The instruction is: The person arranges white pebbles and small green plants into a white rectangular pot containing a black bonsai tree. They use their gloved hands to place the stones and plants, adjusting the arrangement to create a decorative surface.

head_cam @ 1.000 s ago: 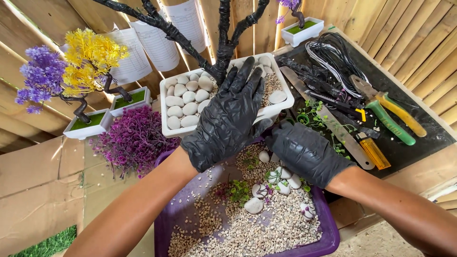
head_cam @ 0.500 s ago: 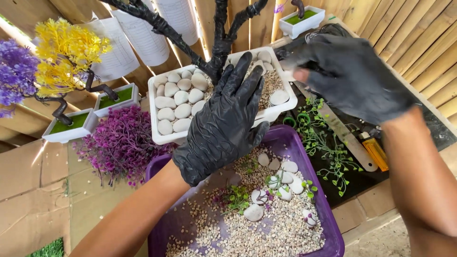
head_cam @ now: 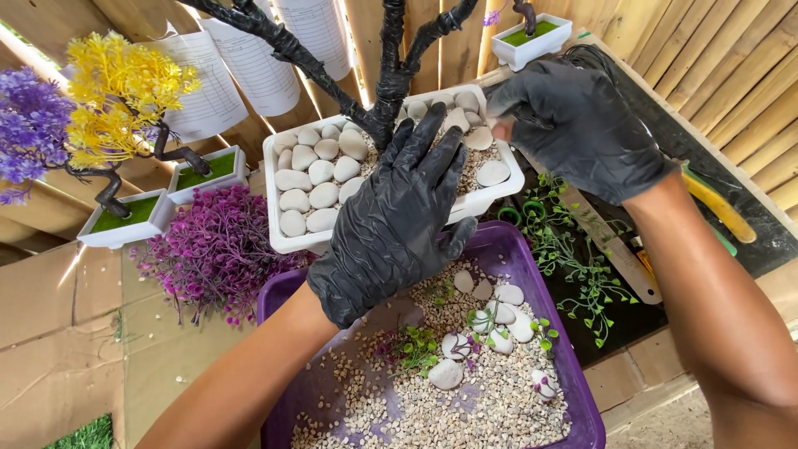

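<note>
White stones are being set in the white tray (head_cam: 287, 241): the left hand (head_cam: 399, 224) lies spread at its 6 o'clock edge, the right hand (head_cam: 573, 125) pinches a stone (head_cam: 501, 131) at 3 o'clock. Careful placing beside the black trunk (head_cam: 389, 91) seems called for.

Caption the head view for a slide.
Gloved left hand steadies a white planter of stones; right hand pinches at its far corner.

Two black-gloved hands, left (head_cam: 399, 220) and right (head_cam: 578, 125). Three white rectangular pots: one large, pebble-filled (head_cam: 287, 241), and two small with green tops (head_cam: 125, 231) (head_cam: 204, 179), plus a fourth small one at the back (head_cam: 540, 37). One purple tray of gravel (head_cam: 573, 391), with about eight white stones (head_cam: 446, 374) lying loose in it.
</note>
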